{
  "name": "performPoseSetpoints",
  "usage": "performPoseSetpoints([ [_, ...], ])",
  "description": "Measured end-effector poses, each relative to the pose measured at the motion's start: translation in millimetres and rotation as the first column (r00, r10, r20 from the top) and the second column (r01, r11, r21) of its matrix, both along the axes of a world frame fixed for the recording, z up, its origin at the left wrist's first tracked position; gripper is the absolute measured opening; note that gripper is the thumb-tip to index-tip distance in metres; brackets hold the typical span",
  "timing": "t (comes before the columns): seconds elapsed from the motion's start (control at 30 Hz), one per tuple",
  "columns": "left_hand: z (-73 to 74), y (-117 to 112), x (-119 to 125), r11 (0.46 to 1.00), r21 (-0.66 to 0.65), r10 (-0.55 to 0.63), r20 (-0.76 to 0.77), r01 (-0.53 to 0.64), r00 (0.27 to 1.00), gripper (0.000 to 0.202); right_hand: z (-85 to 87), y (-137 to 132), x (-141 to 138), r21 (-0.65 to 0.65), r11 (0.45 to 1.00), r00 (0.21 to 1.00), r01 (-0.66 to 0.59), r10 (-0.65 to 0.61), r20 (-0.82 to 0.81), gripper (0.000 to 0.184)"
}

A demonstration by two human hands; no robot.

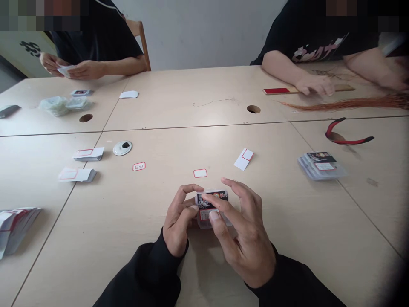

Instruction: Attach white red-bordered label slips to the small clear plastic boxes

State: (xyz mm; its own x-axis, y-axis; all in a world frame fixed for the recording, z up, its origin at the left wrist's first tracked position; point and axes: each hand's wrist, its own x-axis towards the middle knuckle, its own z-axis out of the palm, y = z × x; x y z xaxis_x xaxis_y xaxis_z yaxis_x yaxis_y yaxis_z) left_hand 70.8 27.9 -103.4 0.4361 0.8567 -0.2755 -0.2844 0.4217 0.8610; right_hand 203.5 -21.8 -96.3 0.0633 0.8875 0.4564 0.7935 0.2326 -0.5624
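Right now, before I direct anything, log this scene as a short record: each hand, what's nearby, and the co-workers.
left hand: fingertips on the card pack
right hand: thumb and fingers on the same pack
nearest: red-bordered label, ahead of the pack
right side: sleeved card stack
left side: white card stack
co-workers: one holds a white card; another's hand rests on a wooden strip

I count one card pack [212, 209] at my fingers, three loose red-bordered labels [200, 173], three label stacks [88, 154], two co-workers [96, 42].
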Motion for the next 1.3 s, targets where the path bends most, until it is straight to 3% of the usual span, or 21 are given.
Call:
performPoseSetpoints([
  [0.33,4.1,0,2,1.0,-0.006,0.021,-0.03,-0.021,0.999,0.028,0.1,1,1,-0.001,1.0,1.0,0.0,0.0,-0.015,0.033],
  [0.67,-7.9,2,-2,0.998,0.01,0.064,-0.053,-0.064,0.997,0.03,-0.8,1,4,0.025,0.998,0.998,0.055,-0.054,-0.035,0.031],
  [0.87,-1.5,2,0,0.992,-0.084,0.094,0.044,-0.09,0.995,0.029,-0.8,1,4,0.061,0.992,0.992,0.112,-0.109,-0.06,0.03],
  [1.3,-3.1,3,-1,0.994,-0.096,0.068,0.084,-0.06,0.994,0.029,-3.8,3,6,0.034,0.99,0.982,0.139,-0.133,-0.137,0.03],
])
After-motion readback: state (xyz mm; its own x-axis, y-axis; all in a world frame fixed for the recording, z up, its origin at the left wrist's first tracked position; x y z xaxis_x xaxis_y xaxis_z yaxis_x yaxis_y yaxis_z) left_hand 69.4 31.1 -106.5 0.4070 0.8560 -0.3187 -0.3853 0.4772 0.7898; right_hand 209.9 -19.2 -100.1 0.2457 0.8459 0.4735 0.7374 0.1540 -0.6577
